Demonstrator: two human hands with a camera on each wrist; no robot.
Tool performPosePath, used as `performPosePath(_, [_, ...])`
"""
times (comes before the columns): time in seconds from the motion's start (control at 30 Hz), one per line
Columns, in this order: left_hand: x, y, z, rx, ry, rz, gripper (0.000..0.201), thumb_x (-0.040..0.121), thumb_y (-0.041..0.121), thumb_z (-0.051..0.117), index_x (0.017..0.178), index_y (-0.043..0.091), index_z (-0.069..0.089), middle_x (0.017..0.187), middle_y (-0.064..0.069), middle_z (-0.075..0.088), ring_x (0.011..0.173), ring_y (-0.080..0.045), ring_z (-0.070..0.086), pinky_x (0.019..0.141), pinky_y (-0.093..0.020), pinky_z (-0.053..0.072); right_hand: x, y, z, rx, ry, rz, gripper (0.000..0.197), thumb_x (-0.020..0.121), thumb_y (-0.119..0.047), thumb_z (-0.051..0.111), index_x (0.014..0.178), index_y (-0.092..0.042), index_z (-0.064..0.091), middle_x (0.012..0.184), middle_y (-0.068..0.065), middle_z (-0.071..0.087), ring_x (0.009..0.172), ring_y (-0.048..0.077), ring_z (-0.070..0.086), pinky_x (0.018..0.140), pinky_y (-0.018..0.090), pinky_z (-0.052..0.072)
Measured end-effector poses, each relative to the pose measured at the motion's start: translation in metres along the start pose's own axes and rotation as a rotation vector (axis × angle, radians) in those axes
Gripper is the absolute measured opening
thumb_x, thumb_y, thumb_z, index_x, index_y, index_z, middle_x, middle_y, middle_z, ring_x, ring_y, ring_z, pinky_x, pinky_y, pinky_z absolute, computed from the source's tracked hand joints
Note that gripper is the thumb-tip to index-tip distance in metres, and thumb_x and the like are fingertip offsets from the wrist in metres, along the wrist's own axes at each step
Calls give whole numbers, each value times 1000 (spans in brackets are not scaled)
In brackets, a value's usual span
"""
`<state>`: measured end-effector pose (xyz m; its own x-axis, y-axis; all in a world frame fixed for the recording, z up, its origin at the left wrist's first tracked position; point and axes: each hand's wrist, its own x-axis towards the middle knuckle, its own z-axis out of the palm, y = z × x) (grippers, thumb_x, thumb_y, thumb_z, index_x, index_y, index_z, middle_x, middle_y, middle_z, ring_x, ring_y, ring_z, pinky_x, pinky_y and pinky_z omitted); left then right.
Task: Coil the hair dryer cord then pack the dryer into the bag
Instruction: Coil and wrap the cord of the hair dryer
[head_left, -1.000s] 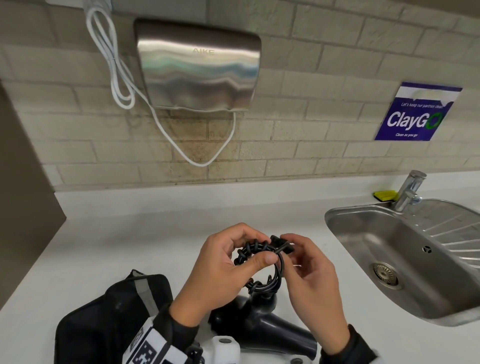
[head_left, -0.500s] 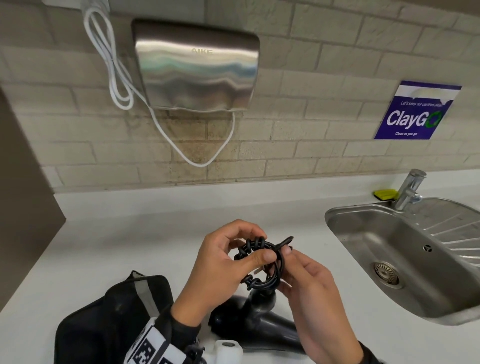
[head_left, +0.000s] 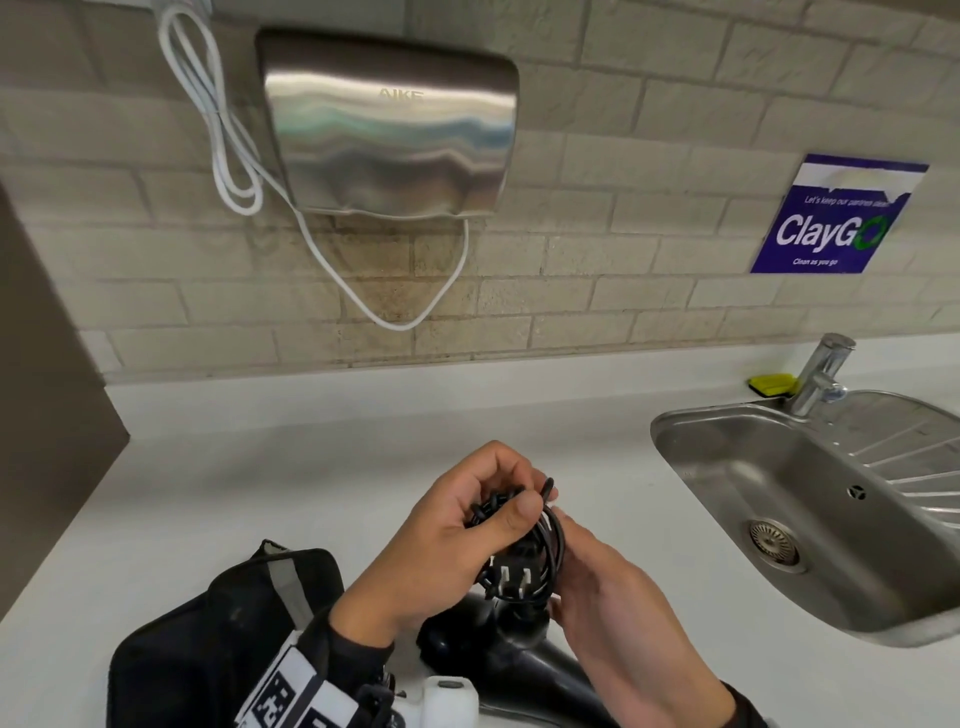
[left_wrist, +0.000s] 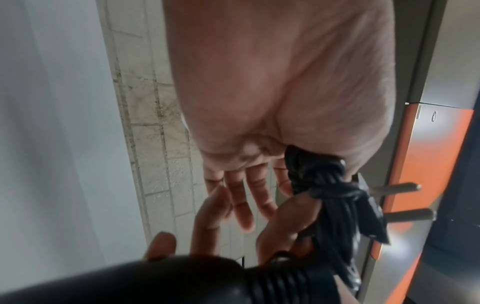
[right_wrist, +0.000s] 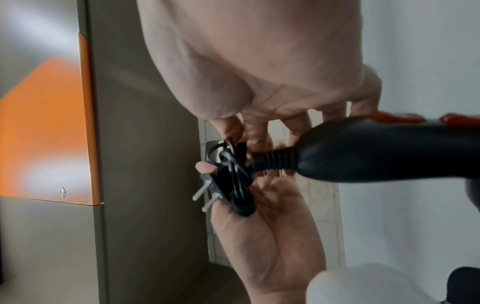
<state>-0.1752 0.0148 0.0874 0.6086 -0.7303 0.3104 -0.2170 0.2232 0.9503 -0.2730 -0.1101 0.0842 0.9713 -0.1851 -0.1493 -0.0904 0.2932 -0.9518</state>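
Observation:
Above the counter, my left hand (head_left: 511, 493) grips the coiled black cord (head_left: 545, 540), thumb pressed on its top. My right hand (head_left: 569, 556) cups the coil from the right and pinches its strands, as the right wrist view shows near the cord bundle (right_wrist: 233, 176). The plug (head_left: 511, 579) hangs at the coil's lower edge with two prongs facing me; the prongs also show in the left wrist view on the plug (left_wrist: 400, 188). The black hair dryer (head_left: 498, 644) lies on the counter under my hands. Left of it lies the black bag (head_left: 208, 639).
A steel sink (head_left: 727, 467) with a tap (head_left: 821, 374) is set into the white counter (head_left: 285, 493) on the right. A yellow sponge (head_left: 771, 383) lies behind it. A wall-mounted hand dryer (head_left: 389, 124) with a white cable (head_left: 218, 130) hangs on the brick wall.
The plug has gone from the coil's upper right to its lower edge, prongs now toward me. My right hand slid down beside the coil, which is squeezed narrower.

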Motion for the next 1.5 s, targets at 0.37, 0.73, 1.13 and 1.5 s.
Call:
performPosePath(0.37, [0, 4, 3, -24, 127, 8, 22, 79, 38, 70, 86, 18, 64, 73, 7, 64, 66, -10, 59, 66, -26, 48, 0, 14, -5, 56, 31, -235, 48, 82, -44, 58, 105, -4, 70, 96, 23, 69, 88, 26, 61, 80, 37, 46])
performPosePath(0.73, [-1, 8, 5, 62, 104, -37, 28, 80, 46, 66, 91, 21, 74, 82, 6, 70, 75, -7, 65, 68, -18, 49, -15, 47, -12, -452, 151, -240, 38, 68, -5, 85, 98, -25, 71, 96, -4, 77, 97, 11, 71, 96, 39, 53])
performPosePath(1.13, [-10, 25, 9, 359, -242, -230, 25, 76, 45, 77, 97, 32, 77, 118, 16, 65, 114, -1, 61, 103, -34, 47, -6, 60, -9, -542, 313, -533, 31, 65, -35, 64, 92, -51, 68, 87, -21, 73, 82, 3, 71, 69, 23, 58])
performPosePath(1.5, [-34, 22, 20, 402, -59, -176, 33, 63, 28, 91, 93, 32, 79, 111, 20, 68, 110, 3, 62, 92, -8, 44, -3, 70, -37, -680, 185, -433, 48, 66, -25, 73, 108, -41, 55, 117, -14, 53, 101, 5, 61, 80, 15, 51])
